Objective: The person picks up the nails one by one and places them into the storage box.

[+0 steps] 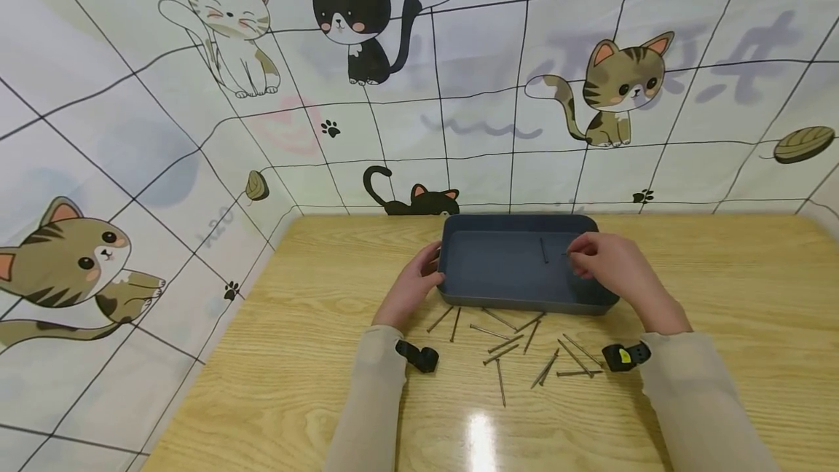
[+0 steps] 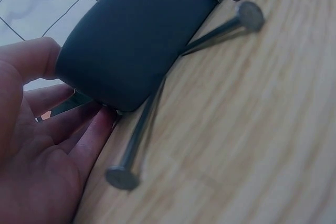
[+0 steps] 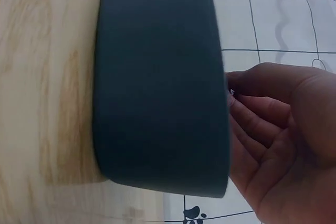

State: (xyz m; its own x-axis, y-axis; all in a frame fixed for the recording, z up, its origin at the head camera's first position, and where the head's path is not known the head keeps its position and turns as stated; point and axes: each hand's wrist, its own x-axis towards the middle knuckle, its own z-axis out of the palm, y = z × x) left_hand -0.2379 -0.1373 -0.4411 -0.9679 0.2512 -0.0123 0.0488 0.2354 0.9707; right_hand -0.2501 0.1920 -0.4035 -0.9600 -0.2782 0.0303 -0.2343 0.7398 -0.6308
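In the head view, a dark blue rectangular tray (image 1: 491, 261) sits right of centre on the wooden table (image 1: 262, 384). The left hand (image 1: 414, 286) grasps its left end; the right hand (image 1: 609, 264), over its right end, pinches a nail (image 3: 232, 92), mostly hidden by the fingers. One nail lies inside the tray; loose nails (image 1: 505, 344) lie scattered at lower centre, below cartoon-cat wall covering (image 1: 485, 71).

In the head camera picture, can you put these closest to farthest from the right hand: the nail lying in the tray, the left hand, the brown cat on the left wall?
1. Nail: in the tray, just left of the right hand.
2. Left hand: at the tray's left end.
3. Brown cat: on the left wall.
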